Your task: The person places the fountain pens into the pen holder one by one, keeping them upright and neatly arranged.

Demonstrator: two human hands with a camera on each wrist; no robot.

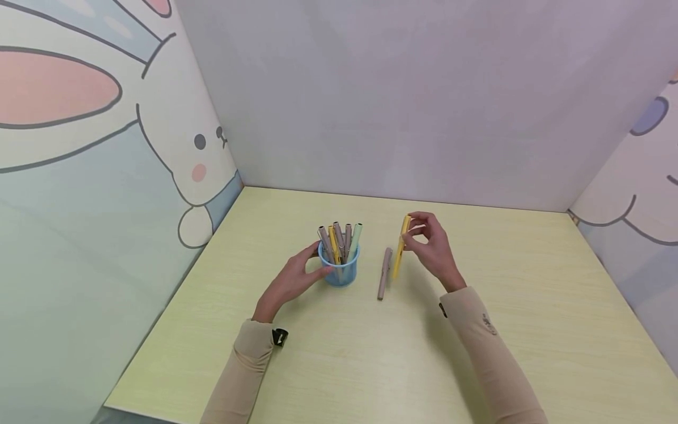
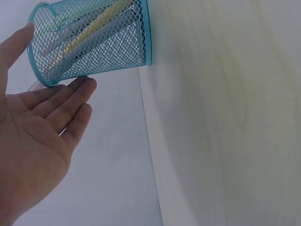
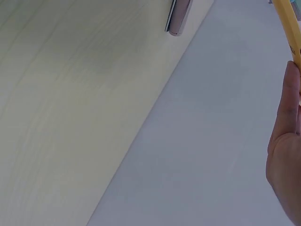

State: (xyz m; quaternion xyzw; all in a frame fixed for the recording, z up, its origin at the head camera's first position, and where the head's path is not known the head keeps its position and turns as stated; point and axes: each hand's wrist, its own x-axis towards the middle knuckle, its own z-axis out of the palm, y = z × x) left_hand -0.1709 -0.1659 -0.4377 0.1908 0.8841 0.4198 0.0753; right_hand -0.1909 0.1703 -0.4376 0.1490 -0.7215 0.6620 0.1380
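Observation:
A blue mesh pen holder (image 1: 341,275) stands upright on the table with several pens in it: greyish ones, a yellow pen (image 1: 333,242) and a pale green pen (image 1: 355,240). My left hand (image 1: 293,279) holds it near the rim, thumb at the front and fingers on the far left side. In the left wrist view, the thumb and fingertips meet the mesh holder (image 2: 101,42). To the right, my right hand (image 1: 431,247) pinches another yellow pen (image 1: 402,250) near its upper end, held nearly upright. Between holder and right hand, a greyish-brown pen (image 1: 385,274) lies on the table.
The light wooden table (image 1: 339,365) meets a plain pale wall (image 1: 402,106) at its back edge. Side walls with cartoon animals stand at left (image 1: 69,235) and right (image 1: 630,224).

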